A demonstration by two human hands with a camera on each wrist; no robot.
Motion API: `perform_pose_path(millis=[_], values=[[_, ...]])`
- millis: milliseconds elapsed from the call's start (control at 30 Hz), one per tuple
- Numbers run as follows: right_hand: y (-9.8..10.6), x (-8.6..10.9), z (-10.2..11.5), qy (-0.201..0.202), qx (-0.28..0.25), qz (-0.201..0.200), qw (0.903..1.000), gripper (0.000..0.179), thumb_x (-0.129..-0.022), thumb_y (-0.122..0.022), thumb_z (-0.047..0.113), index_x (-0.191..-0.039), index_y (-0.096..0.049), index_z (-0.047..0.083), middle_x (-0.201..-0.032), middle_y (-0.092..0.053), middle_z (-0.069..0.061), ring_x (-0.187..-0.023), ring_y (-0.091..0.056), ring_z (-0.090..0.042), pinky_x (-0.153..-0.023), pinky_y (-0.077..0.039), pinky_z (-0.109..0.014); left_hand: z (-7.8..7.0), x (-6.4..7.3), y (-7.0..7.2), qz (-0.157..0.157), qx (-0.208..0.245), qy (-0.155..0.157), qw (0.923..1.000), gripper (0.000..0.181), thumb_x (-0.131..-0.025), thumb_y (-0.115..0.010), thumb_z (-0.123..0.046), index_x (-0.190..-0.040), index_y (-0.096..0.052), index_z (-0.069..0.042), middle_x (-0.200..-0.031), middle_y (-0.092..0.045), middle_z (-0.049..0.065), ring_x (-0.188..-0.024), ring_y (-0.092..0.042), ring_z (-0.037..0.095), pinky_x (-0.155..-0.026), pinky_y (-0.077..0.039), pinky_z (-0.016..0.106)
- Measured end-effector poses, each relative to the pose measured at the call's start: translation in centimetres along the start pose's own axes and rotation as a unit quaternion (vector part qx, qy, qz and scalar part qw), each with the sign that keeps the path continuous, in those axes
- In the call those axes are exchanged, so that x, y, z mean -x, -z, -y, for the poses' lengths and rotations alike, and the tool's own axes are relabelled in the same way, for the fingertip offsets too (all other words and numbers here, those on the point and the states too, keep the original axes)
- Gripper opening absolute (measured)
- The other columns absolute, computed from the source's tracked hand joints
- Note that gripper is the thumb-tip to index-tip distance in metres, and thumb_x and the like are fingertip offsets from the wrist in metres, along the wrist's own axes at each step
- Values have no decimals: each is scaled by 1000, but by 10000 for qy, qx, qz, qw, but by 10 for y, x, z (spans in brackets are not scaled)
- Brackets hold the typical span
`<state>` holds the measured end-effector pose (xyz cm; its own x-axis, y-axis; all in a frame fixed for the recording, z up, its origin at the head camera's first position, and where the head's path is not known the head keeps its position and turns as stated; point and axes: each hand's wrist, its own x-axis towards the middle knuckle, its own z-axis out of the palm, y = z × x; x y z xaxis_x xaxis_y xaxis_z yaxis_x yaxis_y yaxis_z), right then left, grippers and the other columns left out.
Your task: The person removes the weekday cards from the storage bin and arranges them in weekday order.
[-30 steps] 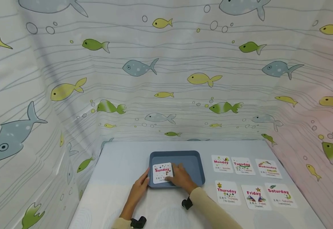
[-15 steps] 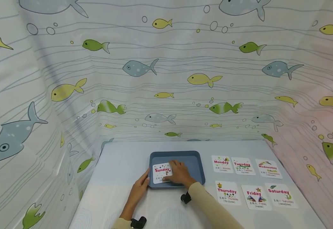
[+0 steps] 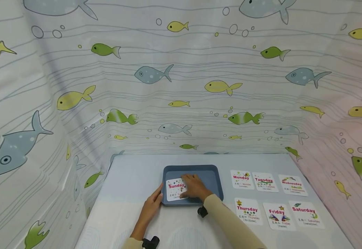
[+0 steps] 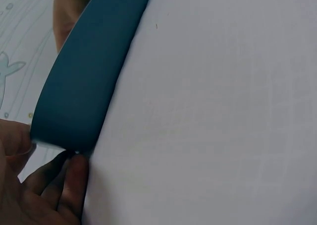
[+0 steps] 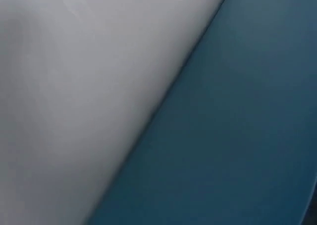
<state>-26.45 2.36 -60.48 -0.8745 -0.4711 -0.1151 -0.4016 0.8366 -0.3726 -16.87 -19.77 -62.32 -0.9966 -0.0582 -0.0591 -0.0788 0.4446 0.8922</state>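
In the head view, a white card printed "Sunday" [image 3: 174, 191] lies in the left part of a blue-grey tray [image 3: 213, 173]. My right hand [image 3: 195, 186] reaches over the tray and holds the card at its right side, fingers by the top right corner and thumb by the lower right. My left hand [image 3: 151, 204] grips the tray's left side near the front corner. The left wrist view shows its thumb at the rim and fingertips [image 4: 75, 178] low against the tray wall [image 4: 91, 81]. Only the outer tray wall [image 5: 213, 121] and tabletop show in the right wrist view.
Right of the tray lie two rows of cards: Monday [image 3: 242, 180], Tuesday [image 3: 265, 182] and Wednesday [image 3: 293, 185] behind, Thursday [image 3: 247, 211], Friday [image 3: 279, 217] and Saturday [image 3: 306, 214] in front. A fish-patterned curtain [image 3: 181, 86] encloses the table's back and sides.
My right hand's fingers have shifted left and back, onto the Sunday card's upper right corner. The left hand and the tray stay in place.
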Motion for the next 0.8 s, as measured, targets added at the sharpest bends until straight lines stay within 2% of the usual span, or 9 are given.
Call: perform_pose_path(millis=[267,400,567,700,800], values=[[7,2,4,-74,-30,-16,10000,98,-66,-90,50,-146,-49,14,-138,-50,-7,-120,-46,-27,-103,-48,-48,-2,-1,-1,15,-7,30,10000,47,-107,-48,-30,-153,-42,-26,-158,-40,2,-148,-35,31,-121,-29,53],[4,3,3,-192,-645,-141,9976,82,-70,-90,39,-138,-53,12,-125,-49,-7,-111,-47,-24,-97,-49,-44,1,-1,-1,0,-39,12,10000,47,-107,-48,-29,-153,-42,-26,-158,-41,1,-148,-36,31,-121,-29,53],[-5,0,-2,-593,-1643,-265,9843,60,-79,-86,21,-129,-56,11,-115,-50,-8,-100,-51,-21,-92,-52,-44,3,-1,-1,-14,-80,-39,10000,47,-107,-48,-30,-153,-42,-28,-158,-41,1,-147,-37,30,-121,-29,53],[-6,0,-5,-660,-1950,-318,9781,50,-85,-79,14,-129,-57,10,-119,-60,-11,-102,-57,-23,-95,-52,-49,3,0,-1,-30,-95,-50,9999,46,-107,-48,-29,-153,-42,-27,-158,-42,1,-147,-38,31,-120,-30,53],[-4,1,-8,-592,-2074,-452,9754,41,-89,-74,10,-128,-60,11,-116,-66,-10,-97,-59,-21,-88,-54,-46,2,-1,-2,-33,-79,-69,9999,46,-107,-48,-29,-153,-42,-27,-158,-42,1,-147,-38,31,-120,-30,53]])
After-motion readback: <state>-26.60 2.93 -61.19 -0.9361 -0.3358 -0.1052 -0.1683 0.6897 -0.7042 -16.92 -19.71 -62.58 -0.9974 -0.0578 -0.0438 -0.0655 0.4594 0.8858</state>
